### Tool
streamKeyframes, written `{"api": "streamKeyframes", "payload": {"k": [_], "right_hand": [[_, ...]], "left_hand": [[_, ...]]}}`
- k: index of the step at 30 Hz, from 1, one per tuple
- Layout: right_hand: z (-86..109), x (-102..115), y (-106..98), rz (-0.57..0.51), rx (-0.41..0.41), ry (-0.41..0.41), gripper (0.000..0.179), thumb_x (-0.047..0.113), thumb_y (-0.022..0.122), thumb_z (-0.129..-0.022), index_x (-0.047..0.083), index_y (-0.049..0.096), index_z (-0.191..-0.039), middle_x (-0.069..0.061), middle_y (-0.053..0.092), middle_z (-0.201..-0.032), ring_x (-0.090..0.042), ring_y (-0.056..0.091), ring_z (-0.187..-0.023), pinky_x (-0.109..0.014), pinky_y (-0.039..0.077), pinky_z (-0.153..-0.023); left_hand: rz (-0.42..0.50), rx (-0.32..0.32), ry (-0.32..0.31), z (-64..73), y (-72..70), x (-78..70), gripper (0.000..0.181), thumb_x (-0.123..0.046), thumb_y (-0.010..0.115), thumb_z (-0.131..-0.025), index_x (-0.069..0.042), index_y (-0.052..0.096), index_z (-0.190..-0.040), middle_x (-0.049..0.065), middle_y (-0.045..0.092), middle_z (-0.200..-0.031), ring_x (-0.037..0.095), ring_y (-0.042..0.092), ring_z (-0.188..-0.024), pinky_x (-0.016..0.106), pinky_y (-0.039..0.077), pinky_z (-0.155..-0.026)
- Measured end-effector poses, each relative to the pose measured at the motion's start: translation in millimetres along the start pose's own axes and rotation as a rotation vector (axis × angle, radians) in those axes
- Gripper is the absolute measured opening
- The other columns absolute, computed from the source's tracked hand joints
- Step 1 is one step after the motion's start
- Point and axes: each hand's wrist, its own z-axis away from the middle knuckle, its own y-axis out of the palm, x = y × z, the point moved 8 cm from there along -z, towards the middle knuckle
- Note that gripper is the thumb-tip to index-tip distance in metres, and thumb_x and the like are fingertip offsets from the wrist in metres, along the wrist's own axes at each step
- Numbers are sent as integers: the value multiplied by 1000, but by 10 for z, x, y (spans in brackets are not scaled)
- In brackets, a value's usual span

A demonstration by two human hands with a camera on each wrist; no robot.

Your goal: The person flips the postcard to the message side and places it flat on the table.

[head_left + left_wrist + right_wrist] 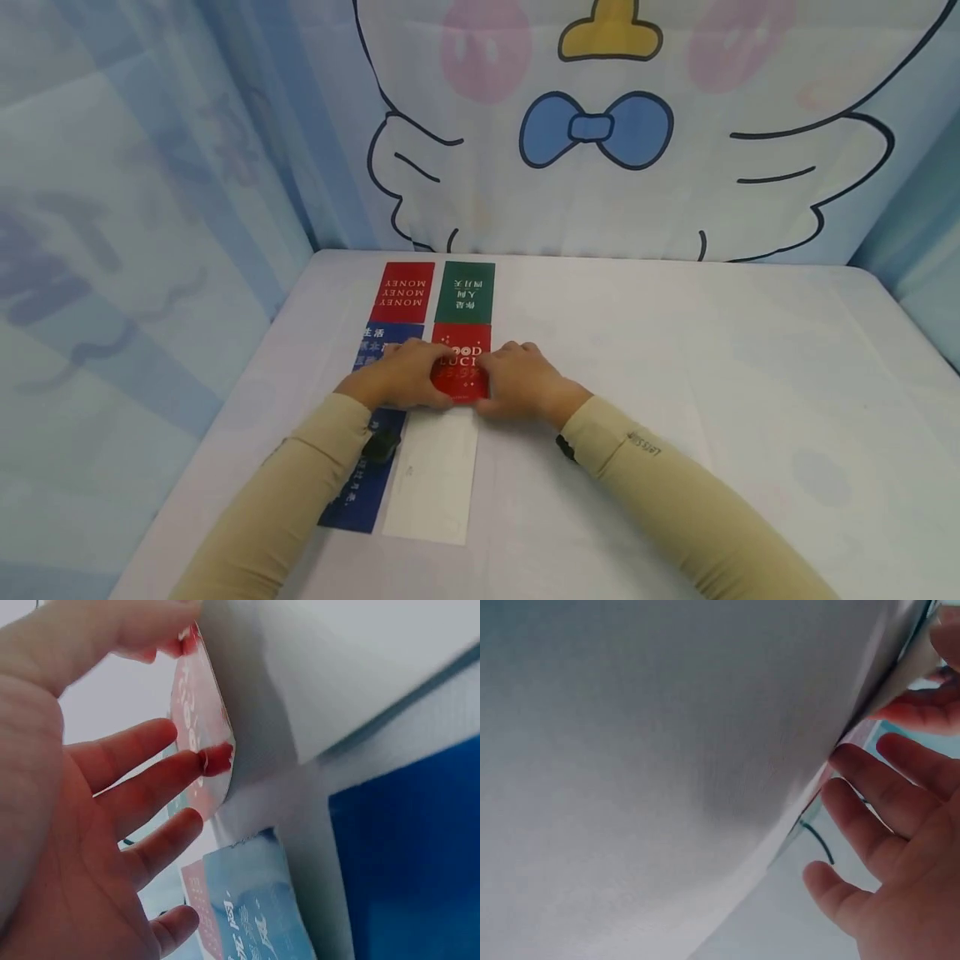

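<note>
A glossy red card [461, 385] with white "GOOD LUCK" lettering lies between both hands in the head view. My left hand [405, 372] touches its left side, the thumb near the close corner. Seen in the left wrist view, the fingers of that hand [97, 795] are spread and fairly straight, a fingertip on the red card [201, 720]. On the opposite side, my right hand [525, 385] touches the card's right edge. Its fingers [885, 787] look straight and spread in the right wrist view, fingertips at the edge. Part of the card is covered by the hands.
Beyond lie a red "MONEY" card [402, 293] and a green card [465, 293]. Blue cards [352, 504] run down the left, partly under the left arm. A white card [431, 483] sits nearer. Everything rests on a white table [675, 350], with a curtain [592, 208] behind.
</note>
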Motion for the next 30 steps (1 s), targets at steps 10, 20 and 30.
{"api": "streamKeyframes", "payload": {"k": [10,20,30], "right_hand": [[34,101,-44,120,-5,-16,43,31,57,-96,9,55,-133,-8,70,-113,-28,58,-110,-47,38,-107],[54,-101,-197,-193,-172,51,48,21,60,-95,9,53,-140,-6,70,-98,-22,61,-83,-37,53,-80],[194,-103,-525,-510,-514,-14,49,4,60,-94,-2,42,-139,-13,67,-99,-24,64,-84,-37,55,-77]], "left_hand": [[69,-20,-74,9,-2,87,80,-22,76,-81,-15,40,-152,11,52,-144,35,41,-134,64,24,-112],[286,-123,-85,97,-205,129,66,-16,72,-91,-14,41,-150,11,71,-112,24,68,-85,38,59,-76],[338,-427,48,230,-511,45,65,-3,68,-94,-13,36,-149,17,65,-124,33,65,-112,42,55,-91]]}}
